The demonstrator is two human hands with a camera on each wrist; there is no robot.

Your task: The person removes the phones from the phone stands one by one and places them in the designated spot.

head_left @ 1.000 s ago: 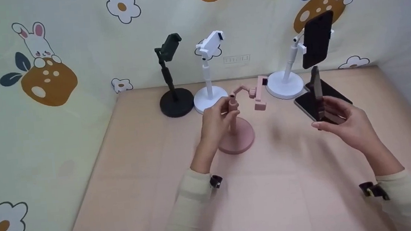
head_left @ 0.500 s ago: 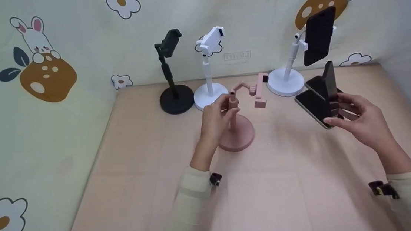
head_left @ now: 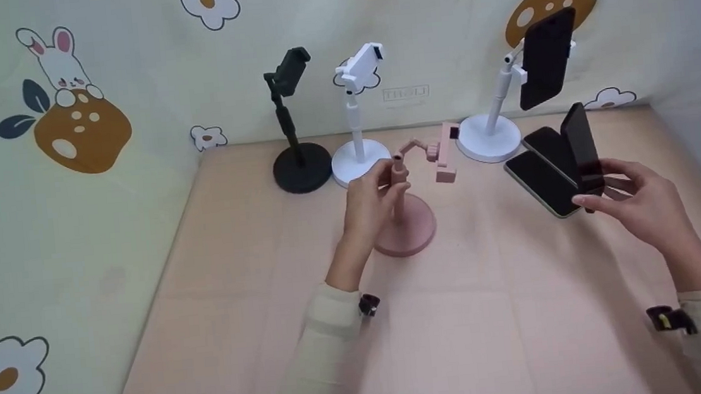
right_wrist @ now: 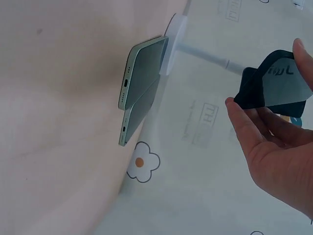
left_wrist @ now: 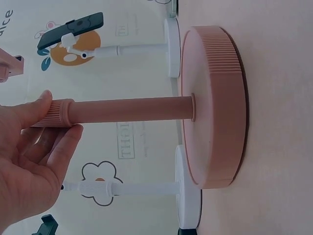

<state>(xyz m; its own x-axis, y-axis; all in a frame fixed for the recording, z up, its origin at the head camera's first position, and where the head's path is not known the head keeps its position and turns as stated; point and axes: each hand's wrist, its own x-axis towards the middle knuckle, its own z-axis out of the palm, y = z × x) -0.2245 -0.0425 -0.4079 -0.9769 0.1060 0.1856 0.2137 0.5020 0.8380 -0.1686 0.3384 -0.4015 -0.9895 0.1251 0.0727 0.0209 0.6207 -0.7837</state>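
Note:
A pink phone stand stands upright at mid-table, its empty clamp held out to the right on a bent arm. My left hand pinches the ribbed collar at the top of its post between thumb and fingers. Off to the right, my right hand holds a dark phone on edge by its lower end, above the table. That phone's glossy face catches reflections in the right wrist view. Behind it two more phones lie flat, one partly hidden.
Along the back stand a black phone stand and a white one, both with bare clamps. Another white stand at the back right carries a phone. A patterned backdrop rises behind the pink table.
My right hand has moved right with the phone, away from the pink stand, and the phone has turned to show more of its face. My left hand keeps its grip on the collar.

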